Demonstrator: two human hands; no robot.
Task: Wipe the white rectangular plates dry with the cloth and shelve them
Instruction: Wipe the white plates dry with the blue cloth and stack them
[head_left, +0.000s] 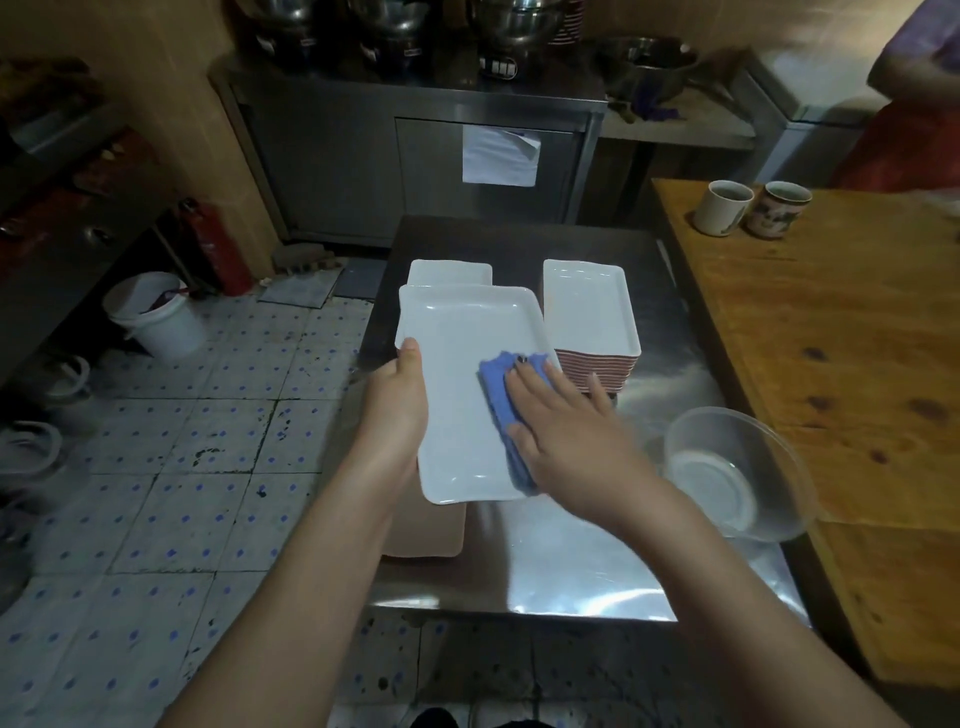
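A white rectangular plate (457, 374) is lifted above the steel table (571, 561). My left hand (397, 400) grips its left edge, thumb on top of the rim. My right hand (571, 436) lies with straight fingers on a folded blue cloth (498, 395), pressing it onto the plate's right side. Behind the held plate another white plate (449, 273) peeks out. A stack of white plates (589, 306) with red-striped sides stands to the right on the table.
A clear plastic bowl (737, 467) sits at the table's right edge. Two mugs (748, 208) stand on the wooden table (841, 364) at right. A brown board (426, 535) lies under the held plate. A white bucket (156, 317) stands on the tiled floor at left.
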